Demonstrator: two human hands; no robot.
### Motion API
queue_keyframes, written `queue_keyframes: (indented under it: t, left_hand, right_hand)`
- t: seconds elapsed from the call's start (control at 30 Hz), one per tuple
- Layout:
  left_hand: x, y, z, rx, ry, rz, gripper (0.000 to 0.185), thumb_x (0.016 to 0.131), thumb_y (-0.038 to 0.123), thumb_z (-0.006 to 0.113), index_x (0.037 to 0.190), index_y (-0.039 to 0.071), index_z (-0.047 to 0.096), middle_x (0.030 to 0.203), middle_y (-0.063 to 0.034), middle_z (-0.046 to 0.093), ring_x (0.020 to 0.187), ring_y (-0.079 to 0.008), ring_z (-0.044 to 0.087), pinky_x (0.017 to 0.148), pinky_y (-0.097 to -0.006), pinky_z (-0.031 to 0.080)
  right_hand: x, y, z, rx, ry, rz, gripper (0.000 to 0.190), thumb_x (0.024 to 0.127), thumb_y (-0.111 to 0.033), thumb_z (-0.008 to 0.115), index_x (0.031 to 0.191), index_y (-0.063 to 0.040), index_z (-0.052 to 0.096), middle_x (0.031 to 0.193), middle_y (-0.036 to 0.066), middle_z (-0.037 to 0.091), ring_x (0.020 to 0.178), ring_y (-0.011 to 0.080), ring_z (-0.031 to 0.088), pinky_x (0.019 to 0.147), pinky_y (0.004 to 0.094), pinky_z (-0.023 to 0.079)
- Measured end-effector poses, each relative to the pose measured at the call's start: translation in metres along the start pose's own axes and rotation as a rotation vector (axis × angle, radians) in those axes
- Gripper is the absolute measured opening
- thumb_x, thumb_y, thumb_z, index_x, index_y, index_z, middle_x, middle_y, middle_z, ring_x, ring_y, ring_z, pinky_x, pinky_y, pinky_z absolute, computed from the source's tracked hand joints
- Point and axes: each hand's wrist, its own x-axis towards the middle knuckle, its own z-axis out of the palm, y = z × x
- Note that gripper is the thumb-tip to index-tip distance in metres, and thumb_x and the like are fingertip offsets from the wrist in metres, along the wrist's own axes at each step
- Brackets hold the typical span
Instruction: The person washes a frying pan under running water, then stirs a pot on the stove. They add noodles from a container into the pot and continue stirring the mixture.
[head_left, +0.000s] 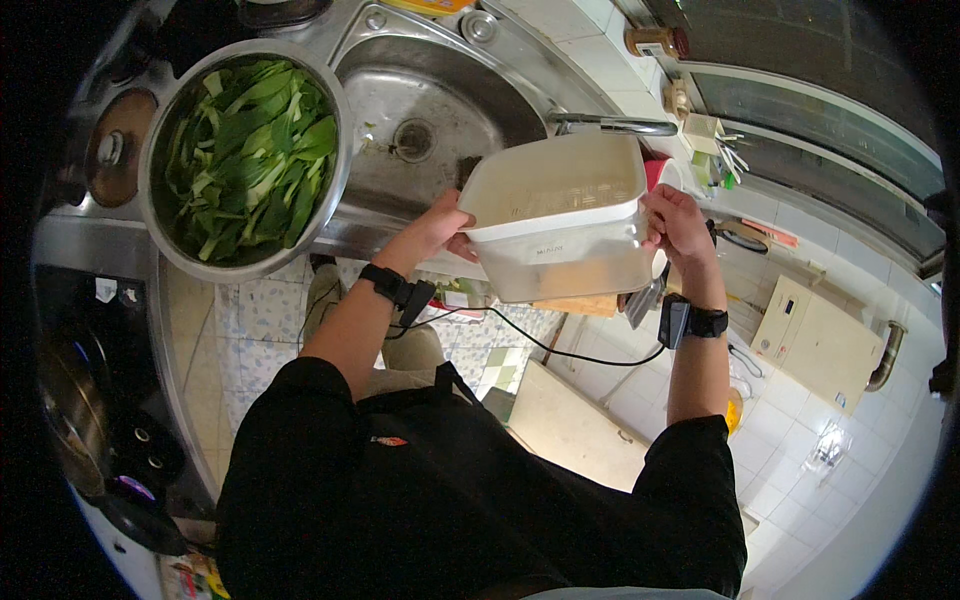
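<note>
A translucent plastic container with a white rim (566, 255) is held up between my hands, at the right front of the stainless steel sink (420, 90). My left hand (442, 232) grips its left end, and my right hand (671, 225) grips the opposite end. A basket-like slotted pattern shows inside the container; its contents cannot be made out. To the left, a large steel bowl (341, 161) full of cut leafy greens (251, 161) stands over the sink's left edge. A chrome faucet (615, 124) reaches in just behind the container.
A glass pot lid (120, 148) lies left of the bowl, near a black stove (97, 330) with a pan (71, 405). Beyond the container are a wooden board (585, 305) and a metal spatula or cleaver (641, 304). A black cable (555, 351) hangs between my wrists.
</note>
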Motion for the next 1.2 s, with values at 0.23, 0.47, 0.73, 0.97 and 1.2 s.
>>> queue_keyframes:
  t: [0.23, 0.47, 0.73, 0.97, 1.2]
  left_hand:
    - [0.003, -0.018, -0.01, -0.075, -0.038, -0.012, 0.063, 0.099, 0.012, 0.051, 0.156, 0.004, 0.024, 0.13, -0.0214, 0.062, 0.095, -0.0309, 0.074, 0.074, -0.0495, 0.067]
    - [0.011, -0.027, -0.025, -0.029, -0.123, -0.132, 0.049, 0.101, 0.015, 0.049, 0.148, 0.006, 0.038, 0.121, -0.0185, 0.067, 0.094, -0.0298, 0.075, 0.072, -0.0502, 0.067]
    - [0.006, -0.004, -0.024, 0.035, -0.044, -0.058, 0.04, 0.097, 0.011, 0.051, 0.136, 0.002, 0.044, 0.106, -0.0169, 0.067, 0.078, -0.0271, 0.074, 0.073, -0.0485, 0.067]
    - [-0.015, 0.001, -0.006, 0.059, 0.039, 0.019, 0.05, 0.096, 0.01, 0.054, 0.143, 0.003, 0.037, 0.122, -0.0204, 0.062, 0.091, -0.0316, 0.074, 0.072, -0.0452, 0.067]
    - [-0.024, 0.01, 0.011, 0.425, 0.166, 0.086, 0.061, 0.088, 0.004, 0.065, 0.138, 0.005, 0.03, 0.122, -0.0223, 0.061, 0.099, -0.0318, 0.072, 0.068, -0.0422, 0.067]
  right_hand:
    - [-0.013, -0.03, 0.02, -0.01, -0.08, -0.081, 0.027, 0.104, -0.028, 0.062, 0.103, -0.002, 0.067, 0.06, -0.002, 0.053, 0.048, 0.0091, 0.056, 0.049, 0.0253, 0.055]
    - [-0.009, -0.027, 0.025, 0.113, -0.129, -0.001, 0.031, 0.105, -0.031, 0.06, 0.102, -0.002, 0.067, 0.063, 0.001, 0.062, 0.052, 0.0136, 0.065, 0.054, 0.0265, 0.059]
    - [-0.012, -0.028, 0.018, 0.164, -0.177, -0.014, 0.031, 0.104, -0.031, 0.061, 0.104, -0.001, 0.067, 0.069, 0.006, 0.069, 0.06, 0.0193, 0.073, 0.06, 0.0298, 0.063]
    - [-0.018, -0.012, 0.017, 0.208, -0.153, -0.016, 0.033, 0.102, -0.036, 0.063, 0.095, -0.004, 0.067, 0.062, 0.004, 0.065, 0.053, 0.0179, 0.068, 0.056, 0.0306, 0.06]
    - [-0.044, 0.068, 0.002, 0.13, 0.046, -0.046, 0.029, 0.099, -0.035, 0.072, 0.099, -0.006, 0.066, 0.059, 0.0, 0.058, 0.045, 0.0115, 0.056, 0.048, 0.0252, 0.048]
